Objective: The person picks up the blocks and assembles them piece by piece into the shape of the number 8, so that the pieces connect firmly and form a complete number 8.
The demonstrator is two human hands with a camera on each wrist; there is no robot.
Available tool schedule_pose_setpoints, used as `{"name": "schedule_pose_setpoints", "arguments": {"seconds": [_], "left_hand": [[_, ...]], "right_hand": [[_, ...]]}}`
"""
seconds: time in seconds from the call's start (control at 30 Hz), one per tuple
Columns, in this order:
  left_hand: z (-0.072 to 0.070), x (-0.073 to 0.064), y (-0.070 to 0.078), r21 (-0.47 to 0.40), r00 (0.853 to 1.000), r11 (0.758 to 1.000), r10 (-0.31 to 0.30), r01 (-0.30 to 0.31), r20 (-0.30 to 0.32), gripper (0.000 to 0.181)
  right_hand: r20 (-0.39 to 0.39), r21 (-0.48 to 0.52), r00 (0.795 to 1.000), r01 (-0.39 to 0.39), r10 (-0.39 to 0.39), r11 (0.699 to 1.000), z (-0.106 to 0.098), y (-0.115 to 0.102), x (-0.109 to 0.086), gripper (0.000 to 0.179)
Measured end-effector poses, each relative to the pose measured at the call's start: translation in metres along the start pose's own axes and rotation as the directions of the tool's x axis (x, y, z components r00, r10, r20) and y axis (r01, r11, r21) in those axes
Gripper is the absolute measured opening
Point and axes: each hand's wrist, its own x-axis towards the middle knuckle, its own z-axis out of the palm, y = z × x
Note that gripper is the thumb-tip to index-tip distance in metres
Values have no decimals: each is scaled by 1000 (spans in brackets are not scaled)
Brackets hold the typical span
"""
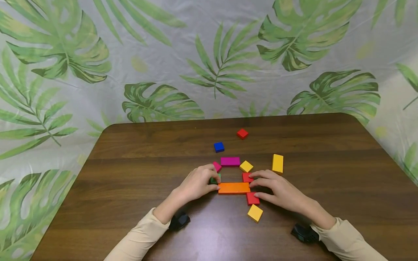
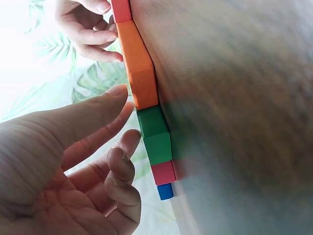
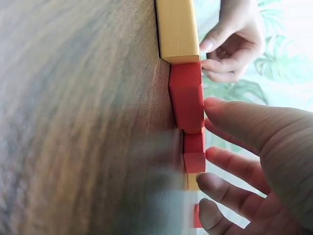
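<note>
In the head view a long orange block (image 1: 234, 188) lies flat between the two hands. My left hand (image 1: 197, 182) is at its left end, thumb and fingertips by the orange block and a green block (image 2: 156, 139) that adjoins it. Those fingers bend loosely, and none closes round a block. My right hand (image 1: 277, 188) has its thumb at the near red block (image 1: 252, 198) and its fingers at another red block (image 1: 246, 177), just right of the orange one. A yellow block (image 1: 255, 213) touches or nearly touches the near red block's front corner.
Beyond the hands lie a long magenta block (image 1: 230, 162), a small pink block (image 1: 217, 166), a turned yellow block (image 1: 246, 166), a blue block (image 1: 219, 146) and a far red block (image 1: 242, 133). A yellow rectangular block (image 1: 278, 163) stands apart at right. The brown table (image 1: 147, 145) meets a leaf-patterned cloth (image 1: 228, 72).
</note>
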Motion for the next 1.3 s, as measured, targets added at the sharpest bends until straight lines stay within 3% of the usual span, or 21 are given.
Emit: {"name": "schedule_pose_setpoints", "arguments": {"seconds": [0.47, 0.67, 1.03, 1.3], "left_hand": [[-3, 2, -3, -51, 1000, 999, -9, 9, 5, 9], [-12, 3, -15, -92, 995, 994, -72, 66, -67, 7], [-27, 38, -41, -31, 968, 986, -169, 167, -183, 8], [-23, 69, -51, 5, 972, 979, -201, 203, -122, 12]], "right_hand": [[26, -1, 999, -37, 37, 999, -3, -1, 0, 26], [33, 5, 999, -39, 39, 999, -2, -3, -1, 25], [45, 7, 998, -39, 38, 999, -1, -3, 4, 25], [29, 9, 998, -49, 48, 999, -1, -4, 1, 25]]}}
